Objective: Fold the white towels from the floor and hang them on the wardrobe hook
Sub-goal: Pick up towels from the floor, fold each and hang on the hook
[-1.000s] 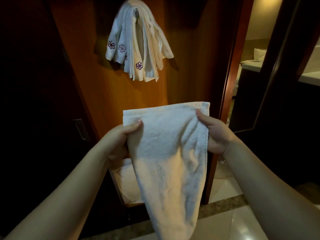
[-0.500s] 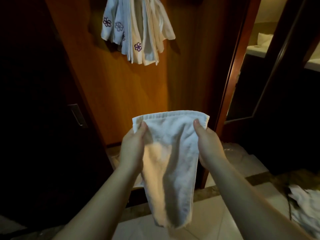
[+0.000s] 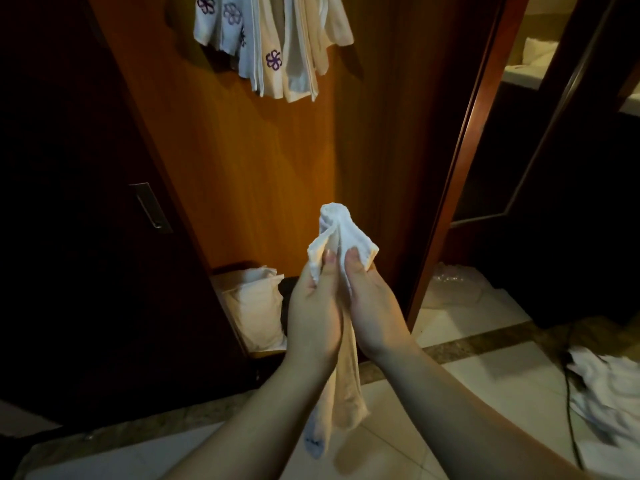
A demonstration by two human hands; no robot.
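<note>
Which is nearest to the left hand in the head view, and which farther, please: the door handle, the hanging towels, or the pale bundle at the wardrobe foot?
From the left hand:
1. Pale bundle, just left of it, low.
2. Door handle, farther left, higher.
3. Hanging towels, at the top, above.

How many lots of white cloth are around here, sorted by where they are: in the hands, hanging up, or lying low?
In the hands: 1, the towel pinched between left hand and right hand.
Hanging: 1 bunch of hung towels; single pieces cannot be counted.
Low: 2, the white bundle and the floor heap.
Total: 4
</note>
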